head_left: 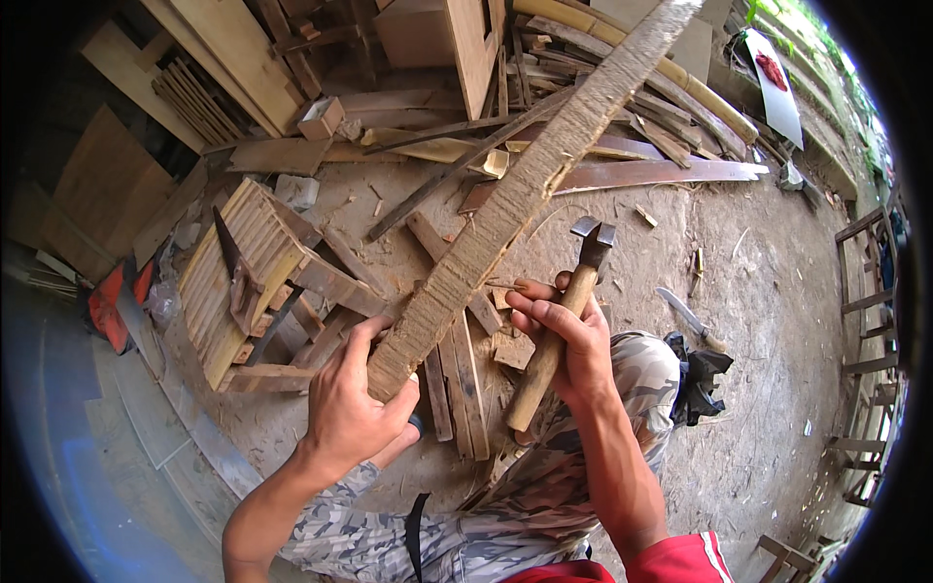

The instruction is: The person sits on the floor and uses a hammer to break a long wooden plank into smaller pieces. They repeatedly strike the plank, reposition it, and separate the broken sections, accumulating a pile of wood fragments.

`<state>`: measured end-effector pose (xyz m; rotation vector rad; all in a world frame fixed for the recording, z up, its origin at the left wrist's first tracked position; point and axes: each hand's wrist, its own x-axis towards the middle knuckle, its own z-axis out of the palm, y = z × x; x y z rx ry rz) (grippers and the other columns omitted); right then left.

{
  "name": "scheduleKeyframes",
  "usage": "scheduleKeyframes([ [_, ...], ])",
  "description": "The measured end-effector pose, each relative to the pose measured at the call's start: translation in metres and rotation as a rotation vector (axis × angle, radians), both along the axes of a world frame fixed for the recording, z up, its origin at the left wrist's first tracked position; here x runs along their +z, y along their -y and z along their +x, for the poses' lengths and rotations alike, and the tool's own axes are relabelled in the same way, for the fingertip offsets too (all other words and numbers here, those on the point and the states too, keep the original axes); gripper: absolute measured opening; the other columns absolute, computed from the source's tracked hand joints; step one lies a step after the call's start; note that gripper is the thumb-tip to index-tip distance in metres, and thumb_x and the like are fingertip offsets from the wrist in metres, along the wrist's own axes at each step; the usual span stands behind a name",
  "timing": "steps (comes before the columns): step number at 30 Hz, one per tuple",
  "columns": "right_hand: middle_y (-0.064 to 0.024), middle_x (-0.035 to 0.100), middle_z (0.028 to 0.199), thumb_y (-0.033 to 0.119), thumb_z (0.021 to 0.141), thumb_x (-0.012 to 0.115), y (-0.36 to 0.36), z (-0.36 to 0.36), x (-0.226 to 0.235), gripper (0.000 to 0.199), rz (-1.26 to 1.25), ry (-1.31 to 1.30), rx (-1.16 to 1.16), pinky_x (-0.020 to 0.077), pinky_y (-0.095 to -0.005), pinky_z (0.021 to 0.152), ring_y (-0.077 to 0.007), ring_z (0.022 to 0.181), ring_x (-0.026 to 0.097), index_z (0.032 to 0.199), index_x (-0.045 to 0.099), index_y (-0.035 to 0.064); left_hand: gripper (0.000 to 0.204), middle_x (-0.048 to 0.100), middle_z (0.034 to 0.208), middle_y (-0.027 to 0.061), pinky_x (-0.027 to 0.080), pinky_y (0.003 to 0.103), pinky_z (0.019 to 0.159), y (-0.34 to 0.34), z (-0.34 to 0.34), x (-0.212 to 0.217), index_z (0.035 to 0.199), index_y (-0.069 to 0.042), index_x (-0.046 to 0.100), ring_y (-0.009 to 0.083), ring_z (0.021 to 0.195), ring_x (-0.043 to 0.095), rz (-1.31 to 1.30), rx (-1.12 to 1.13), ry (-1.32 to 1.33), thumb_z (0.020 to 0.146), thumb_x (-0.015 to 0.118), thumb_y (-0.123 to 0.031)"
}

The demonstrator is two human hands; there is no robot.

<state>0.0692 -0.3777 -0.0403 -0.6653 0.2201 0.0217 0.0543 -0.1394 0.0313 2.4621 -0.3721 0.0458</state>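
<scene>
A long, rough-sawn wooden plank slants from near my lap up to the far right. Its near end is in my left hand, with the thumb and fingers closed around the edges. My right hand is closed on a claw hammer, whose metal head points away from me and wooden handle slopes back toward my knee. Between the right thumb and fingertips is a thin, nail-like piece, close to the plank's right edge; it is too small to make out fully.
At the left stands a slatted wooden frame with a handsaw on it. Loose wood pieces lie below the plank. Right of my knee are a knife and a black plastic bag. Bamboo poles and boards lie piled behind.
</scene>
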Motion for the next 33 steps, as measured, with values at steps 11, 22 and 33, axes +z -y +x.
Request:
scheduleKeyframes([
  [11,-0.0185,0.062,0.112,-0.002,0.088,0.064,-0.003,0.000,-0.007,0.033,0.038,0.021,-0.022,0.0575,-0.0325,0.084,-0.0265,0.101,0.066,0.114,0.043,0.0006,0.067,0.054,0.109,0.0145,0.043,0.045,0.090,0.008,-0.001,-0.016,0.126,-0.008,0.049,0.0352,0.102,0.055,0.057,0.040,0.233,0.066,0.079,-0.009],
  [22,-0.0083,0.067,0.108,0.027,0.092,0.067,-0.006,0.001,-0.059,0.035,0.197,-0.019,-0.027,0.0550,-0.0403,0.088,-0.0231,0.101,0.065,0.116,0.060,0.0026,0.072,0.050,0.109,0.0072,0.036,0.045,0.087,0.025,-0.015,-0.034,0.124,-0.018,0.049,0.0291,0.102,0.052,0.216,0.111,0.490,0.063,0.087,-0.018],
  [33,-0.0024,0.055,0.102,0.020,0.099,0.058,-0.010,0.001,-0.062,0.009,0.379,0.065,0.099,0.0486,-0.0352,0.097,-0.0182,0.106,0.060,0.107,0.054,0.0181,0.079,0.045,0.110,0.0067,0.033,0.049,0.092,0.026,-0.032,-0.038,0.127,-0.017,0.055,0.0295,0.102,0.047,0.436,0.128,0.596,0.053,0.081,-0.005],
])
